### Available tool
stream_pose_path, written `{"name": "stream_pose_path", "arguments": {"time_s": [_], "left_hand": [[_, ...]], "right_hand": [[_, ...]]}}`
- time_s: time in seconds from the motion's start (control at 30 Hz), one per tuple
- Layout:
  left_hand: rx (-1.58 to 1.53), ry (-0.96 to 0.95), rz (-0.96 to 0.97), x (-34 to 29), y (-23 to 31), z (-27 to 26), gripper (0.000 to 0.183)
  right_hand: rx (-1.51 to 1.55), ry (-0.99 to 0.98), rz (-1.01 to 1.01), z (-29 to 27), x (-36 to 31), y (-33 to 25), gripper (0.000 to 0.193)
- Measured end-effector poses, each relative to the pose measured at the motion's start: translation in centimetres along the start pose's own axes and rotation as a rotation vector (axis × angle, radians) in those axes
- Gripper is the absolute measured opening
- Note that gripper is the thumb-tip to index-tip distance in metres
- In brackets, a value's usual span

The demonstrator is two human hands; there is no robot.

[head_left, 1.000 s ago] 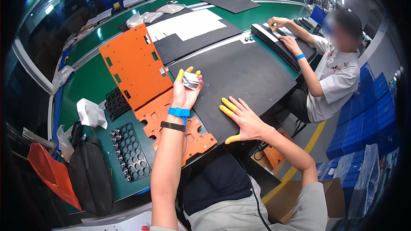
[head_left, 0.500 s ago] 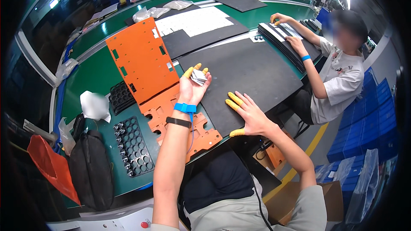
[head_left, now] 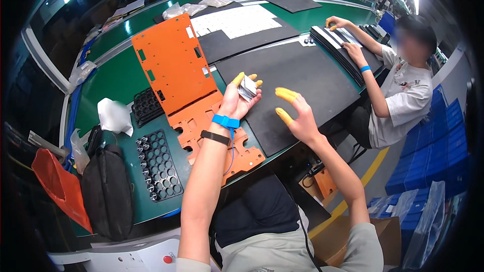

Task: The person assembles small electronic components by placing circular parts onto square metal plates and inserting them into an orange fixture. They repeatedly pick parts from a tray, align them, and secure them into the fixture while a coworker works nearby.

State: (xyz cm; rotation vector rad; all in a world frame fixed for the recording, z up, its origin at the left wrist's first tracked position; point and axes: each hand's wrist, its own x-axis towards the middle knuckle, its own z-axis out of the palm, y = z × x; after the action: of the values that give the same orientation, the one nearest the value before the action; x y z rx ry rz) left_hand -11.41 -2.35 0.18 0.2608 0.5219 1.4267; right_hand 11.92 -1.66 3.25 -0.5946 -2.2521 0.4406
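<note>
My left hand (head_left: pixel 236 103), palm up with yellow finger cots and a blue wrist strap, is closed round a small stack of white and silvery flat pieces (head_left: pixel 247 88). It hovers over the left part of a large black sheet (head_left: pixel 307 73). To its right, my right hand (head_left: pixel 303 122) is above the sheet's near part, its cotted thumb and fingers apart with nothing between them. Left of both hands stands a hinged-looking orange fixture: an upright orange plate (head_left: pixel 174 63) with slots and a flat orange base (head_left: pixel 197 127) with cutouts.
A black tray (head_left: pixel 164 163) of round pockets, partly filled with small round parts, lies left of the base. Beyond it are a black bag (head_left: pixel 107 196) and an orange-red pouch (head_left: pixel 58 184). A white sheet (head_left: pixel 234 22) lies farther back. At right a co-worker (head_left: pixel 403 80) handles stacked black sheets.
My right hand has lifted off the black sheet and come nearer my left, fingers drawn together. My left hand, still with the stack, has tilted a little. The view has shifted slightly.
</note>
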Motion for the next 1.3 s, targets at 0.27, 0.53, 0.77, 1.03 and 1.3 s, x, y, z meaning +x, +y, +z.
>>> {"name": "stream_pose_path", "arguments": {"time_s": [0.27, 0.53, 0.77, 1.03, 1.3], "left_hand": [[0.069, -0.07, -0.041, -0.6, -1.3, 2.0, 0.037], [0.084, -0.044, -0.092, -0.6, -1.1, 2.0, 0.038], [0.175, -0.03, -0.051, -0.2, -1.7, 1.6, 0.039], [0.123, -0.028, -0.116, -0.3, -1.1, 1.3, 0.038], [0.199, -0.053, -0.118, 0.0, -1.2, 1.1, 0.036]], "right_hand": [[0.091, -0.026, 0.07, 2.9, 4.6, 0.5, 0.053], [0.34, -0.024, 0.2, 3.9, 4.9, 1.9, 0.051], [0.324, -0.036, 0.227, 4.5, 5.1, 1.1, 0.05], [0.208, -0.052, 0.093, 3.5, 5.5, 1.3, 0.049], [0.142, -0.145, 0.08, 2.9, 5.8, 1.5, 0.05]]}}
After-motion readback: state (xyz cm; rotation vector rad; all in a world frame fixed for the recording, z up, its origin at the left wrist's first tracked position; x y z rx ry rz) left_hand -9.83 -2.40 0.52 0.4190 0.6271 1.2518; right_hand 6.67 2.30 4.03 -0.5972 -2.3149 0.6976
